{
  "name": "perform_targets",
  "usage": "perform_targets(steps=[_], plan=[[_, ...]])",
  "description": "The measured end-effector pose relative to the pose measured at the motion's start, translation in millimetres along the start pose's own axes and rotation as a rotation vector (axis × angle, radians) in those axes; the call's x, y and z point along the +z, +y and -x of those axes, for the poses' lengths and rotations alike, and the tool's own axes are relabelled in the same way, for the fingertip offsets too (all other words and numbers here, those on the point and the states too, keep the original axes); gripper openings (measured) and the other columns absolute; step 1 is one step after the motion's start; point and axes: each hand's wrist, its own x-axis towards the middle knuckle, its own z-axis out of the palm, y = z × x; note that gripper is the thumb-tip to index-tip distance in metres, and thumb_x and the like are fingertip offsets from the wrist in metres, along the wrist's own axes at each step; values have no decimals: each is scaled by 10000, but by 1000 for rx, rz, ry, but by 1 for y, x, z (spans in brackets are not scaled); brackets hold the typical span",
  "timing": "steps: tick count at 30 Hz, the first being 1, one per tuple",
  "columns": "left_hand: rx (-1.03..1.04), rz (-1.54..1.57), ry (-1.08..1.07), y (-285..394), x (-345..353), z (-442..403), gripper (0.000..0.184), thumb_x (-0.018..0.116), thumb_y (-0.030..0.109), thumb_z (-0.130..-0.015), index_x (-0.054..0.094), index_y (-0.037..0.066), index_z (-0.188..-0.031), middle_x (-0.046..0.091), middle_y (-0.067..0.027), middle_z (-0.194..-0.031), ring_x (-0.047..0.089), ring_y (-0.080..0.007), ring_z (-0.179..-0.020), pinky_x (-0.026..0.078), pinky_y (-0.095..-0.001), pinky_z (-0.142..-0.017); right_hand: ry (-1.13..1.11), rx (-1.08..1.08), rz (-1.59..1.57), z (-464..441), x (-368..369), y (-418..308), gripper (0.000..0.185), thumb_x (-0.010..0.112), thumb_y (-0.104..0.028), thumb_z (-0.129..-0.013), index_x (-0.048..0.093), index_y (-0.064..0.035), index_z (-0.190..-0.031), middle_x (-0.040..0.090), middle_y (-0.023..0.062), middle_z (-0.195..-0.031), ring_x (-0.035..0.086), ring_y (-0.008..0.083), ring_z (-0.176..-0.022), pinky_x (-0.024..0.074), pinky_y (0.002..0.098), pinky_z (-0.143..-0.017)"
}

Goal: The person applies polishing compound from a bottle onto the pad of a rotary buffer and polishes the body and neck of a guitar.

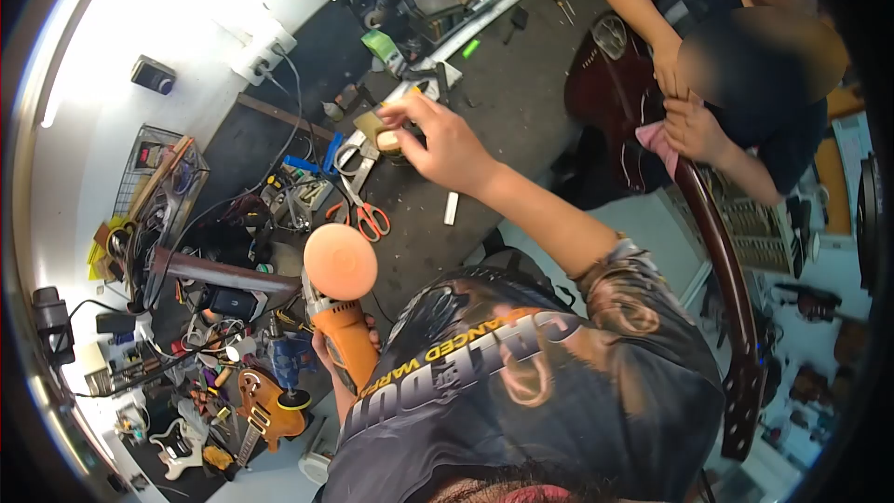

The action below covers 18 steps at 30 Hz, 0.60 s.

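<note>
Surface (507, 98): dark, tool-strewn
Orange polisher (345, 324): your left hand (328, 354) wraps it, pad (341, 261) upward, likely keeping it clear
Right hand (449, 147): curled by 1 tan item (367, 124); can't tell if gripping

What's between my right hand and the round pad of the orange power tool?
Orange-handled scissors lie on the bench between your right hand and the round pad of the power tool, as the head view shows.

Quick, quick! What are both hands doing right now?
Left hand: closed around the orange power tool.
Right hand: fingers bent at a small tan thing; can't tell if it's gripped.
</note>
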Motion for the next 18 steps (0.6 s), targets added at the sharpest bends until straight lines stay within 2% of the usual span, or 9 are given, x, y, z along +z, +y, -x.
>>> perform_targets(steps=[1,2,3,6,8,12,18], plan=[[-60,6,34,6,-13,-1,1082,691,766,-914,393,-11,-1606,618,-265,-1325,738,-428,-1058,687,-546,-869,38,-229,-67,-10,-15,-56,256,690,29,-968,727,-58,-1206,749,101,-1138,751,301,-1092,605,425,-935],[-124,-20,6,14,-12,-9,1061,754,691,-900,388,0,-1618,614,-248,-1367,729,-402,-1124,671,-525,-926,-23,-369,-275,-14,-28,-109,250,692,62,-948,754,-60,-1157,755,90,-1134,744,282,-1069,607,408,-894],[-187,-48,-23,22,-12,-16,1053,817,616,-885,382,11,-1629,610,-230,-1408,719,-377,-1189,655,-504,-982,-93,-511,-451,-17,-38,-153,196,655,35,-989,752,-49,-1138,749,104,-1089,736,260,-1021,606,378,-852],[-263,-83,-66,38,-3,-35,1049,826,595,-880,382,12,-1630,609,-226,-1414,714,-370,-1201,648,-499,-994,-403,-390,-738,8,-65,-235,134,632,-35,-1015,759,-36,-1056,720,103,-1029,715,248,-958,585,349,-802],[-303,-101,-87,42,-3,-43,1047,833,582,-876,382,13,-1631,609,-223,-1418,711,-365,-1210,643,-496,-1002,-509,-376,-860,13,-57,-249,126,642,-54,-1017,762,-20,-1028,714,120,-1017,711,255,-940,579,345,-793],[-392,-154,-120,36,-1,-65,1044,845,554,-869,382,15,-1633,608,-217,-1426,704,-356,-1227,633,-489,-1018,-452,-429,-963,29,-48,-256,91,709,-33,-990,763,31,-1026,730,189,-1051,725,301,-955,586,368,-826],[-443,-282,-157,35,22,-84,1040,864,514,-858,382,18,-1636,607,-208,-1437,693,-341,-1252,619,-479,-1042,-396,-447,-948,56,-56,-265,90,715,-37,-978,753,14,-1043,703,176,-1096,705,305,-1009,574,387,-866]])
